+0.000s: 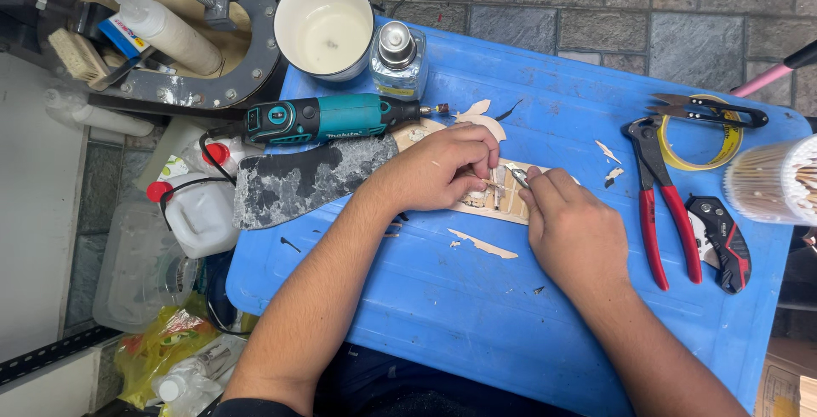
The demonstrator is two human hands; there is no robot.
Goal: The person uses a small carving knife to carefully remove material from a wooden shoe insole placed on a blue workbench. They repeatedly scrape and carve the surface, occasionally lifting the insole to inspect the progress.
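Small pale flat wooden workpiece (494,202) mid blue plastic tabletop (477,298) mostly hidden under both hands, left hand (442,166) fingers pinched together pressing it down, right hand (572,230) closed on thin metal tool (520,177), tip hard to make out
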